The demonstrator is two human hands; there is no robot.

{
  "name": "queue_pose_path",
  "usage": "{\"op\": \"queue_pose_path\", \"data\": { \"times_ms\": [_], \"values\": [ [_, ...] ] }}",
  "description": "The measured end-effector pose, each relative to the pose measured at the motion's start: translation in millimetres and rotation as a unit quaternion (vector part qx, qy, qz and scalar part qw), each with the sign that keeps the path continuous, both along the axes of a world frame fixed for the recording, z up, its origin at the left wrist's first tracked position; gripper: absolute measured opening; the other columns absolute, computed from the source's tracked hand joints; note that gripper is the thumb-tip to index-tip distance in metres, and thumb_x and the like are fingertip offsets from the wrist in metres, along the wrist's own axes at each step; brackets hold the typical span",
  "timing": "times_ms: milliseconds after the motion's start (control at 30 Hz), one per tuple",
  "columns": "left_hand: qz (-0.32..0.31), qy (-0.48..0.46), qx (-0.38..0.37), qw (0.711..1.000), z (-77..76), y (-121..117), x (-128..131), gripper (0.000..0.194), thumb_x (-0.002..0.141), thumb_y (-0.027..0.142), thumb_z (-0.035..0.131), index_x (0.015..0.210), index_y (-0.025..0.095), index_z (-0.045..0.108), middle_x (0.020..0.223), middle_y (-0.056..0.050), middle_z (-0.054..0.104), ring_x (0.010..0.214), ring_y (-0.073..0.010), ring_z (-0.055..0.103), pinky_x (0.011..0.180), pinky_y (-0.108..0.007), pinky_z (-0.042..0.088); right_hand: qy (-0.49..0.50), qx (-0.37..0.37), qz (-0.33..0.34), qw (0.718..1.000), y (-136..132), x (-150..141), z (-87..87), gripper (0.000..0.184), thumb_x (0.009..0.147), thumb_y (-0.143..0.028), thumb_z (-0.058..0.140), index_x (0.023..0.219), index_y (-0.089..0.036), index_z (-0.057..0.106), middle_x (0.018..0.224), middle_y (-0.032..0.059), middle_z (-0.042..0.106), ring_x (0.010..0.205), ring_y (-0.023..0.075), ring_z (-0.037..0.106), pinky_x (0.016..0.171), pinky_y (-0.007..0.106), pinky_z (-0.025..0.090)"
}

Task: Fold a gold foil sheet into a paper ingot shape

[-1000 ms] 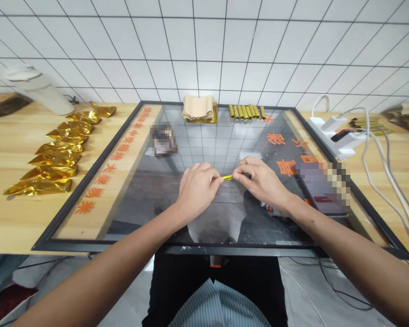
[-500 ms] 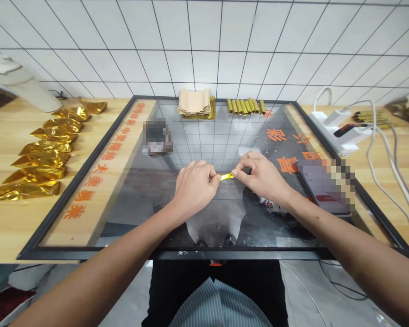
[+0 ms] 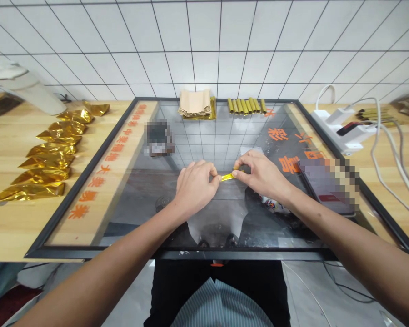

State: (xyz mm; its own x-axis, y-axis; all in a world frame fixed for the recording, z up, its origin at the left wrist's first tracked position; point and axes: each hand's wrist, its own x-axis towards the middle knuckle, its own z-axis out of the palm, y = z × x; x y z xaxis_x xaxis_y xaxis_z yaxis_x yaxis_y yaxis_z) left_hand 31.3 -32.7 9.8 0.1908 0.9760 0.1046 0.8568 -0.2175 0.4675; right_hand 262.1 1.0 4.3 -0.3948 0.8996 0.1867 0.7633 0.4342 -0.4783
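Note:
Over the middle of the glass tabletop, my left hand and my right hand face each other. Between their fingertips lies a narrow strip of shiny gold foil paper. The left thumb and index finger pinch its left end, while the right thumb presses its right end, with the index finger curled above. My fingers hide both ends of the strip. Behind the hands, at the far edge, are a stack of tan paper sheets with gold undersides and a row of rolled gold paper tubes.
Several folded gold foil pieces line the wooden table at left, near a white bottle. A phone lies right of my right hand. Beyond it are a white power strip and cables. A blurred-out object sits at left on the glass.
The camera view has shifted slightly, so the surroundings appear a little further right. Both hands keep hold of the gold strip, with only small finger movement.

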Motion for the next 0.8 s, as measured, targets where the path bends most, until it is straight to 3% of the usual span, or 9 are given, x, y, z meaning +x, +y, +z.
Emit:
{"op": "queue_pose_path", "data": {
  "times_ms": [300,533,600,700,800],
  "values": [
    [-0.041,0.013,0.019,0.999,-1.9,-3,-3,0.007,0.101,0.027,0.069,0.094,0.025,0.067,0.102,-0.002,0.07,0.1,-0.0252,0.064,0.084,-0.04,0.045,-0.041,-0.023,0.094,0.994,4,8,15.4,0.008,0.101,-0.026,0.067,0.094,-0.024,0.071,0.097,0.0054,0.066,0.1,0.0262,0.065,0.093,0.041,0.05],
    [-0.076,0.005,0.027,0.997,-4.7,-1,-3,0.007,0.101,0.021,0.065,0.095,0.025,0.067,0.105,-0.002,0.07,0.104,-0.0245,0.063,0.087,-0.041,0.044,-0.013,-0.011,0.098,0.995,-1,6,17.3,0.008,0.099,-0.022,0.066,0.091,-0.024,0.067,0.097,0.005,0.069,0.096,0.0243,0.066,0.089,0.038,0.049],
    [-0.083,-0.007,0.027,0.996,-5.9,0,-3,0.008,0.101,0.02,0.064,0.095,0.024,0.065,0.105,-0.001,0.069,0.103,-0.0239,0.062,0.087,-0.04,0.044,-0.009,-0.01,0.1,0.995,-1,7,16.9,0.003,0.098,-0.021,0.067,0.097,-0.024,0.068,0.1,0.0051,0.071,0.095,0.0239,0.067,0.088,0.038,0.05],
    [-0.095,-0.017,0.032,0.995,-7.3,-1,-5,0.009,0.101,0.018,0.062,0.095,0.024,0.063,0.103,-0.002,0.068,0.1,-0.0237,0.061,0.086,-0.041,0.044,-0.012,-0.002,0.11,0.994,-2,8,16.6,0.014,0.099,-0.022,0.067,0.112,-0.024,0.071,0.102,0.006,0.072,0.096,0.0248,0.068,0.09,0.04,0.051],
    [-0.112,-0.017,0.042,0.993,-7.2,-2,-6,0.01,0.103,0.017,0.059,0.096,0.023,0.061,0.103,-0.002,0.067,0.098,-0.0236,0.06,0.086,-0.041,0.045,-0.012,0.005,0.123,0.992,-4,8,17.7,0.012,0.102,-0.023,0.064,0.108,-0.024,0.074,0.1,0.0066,0.07,0.099,0.0253,0.067,0.092,0.04,0.051]
  ]
}}
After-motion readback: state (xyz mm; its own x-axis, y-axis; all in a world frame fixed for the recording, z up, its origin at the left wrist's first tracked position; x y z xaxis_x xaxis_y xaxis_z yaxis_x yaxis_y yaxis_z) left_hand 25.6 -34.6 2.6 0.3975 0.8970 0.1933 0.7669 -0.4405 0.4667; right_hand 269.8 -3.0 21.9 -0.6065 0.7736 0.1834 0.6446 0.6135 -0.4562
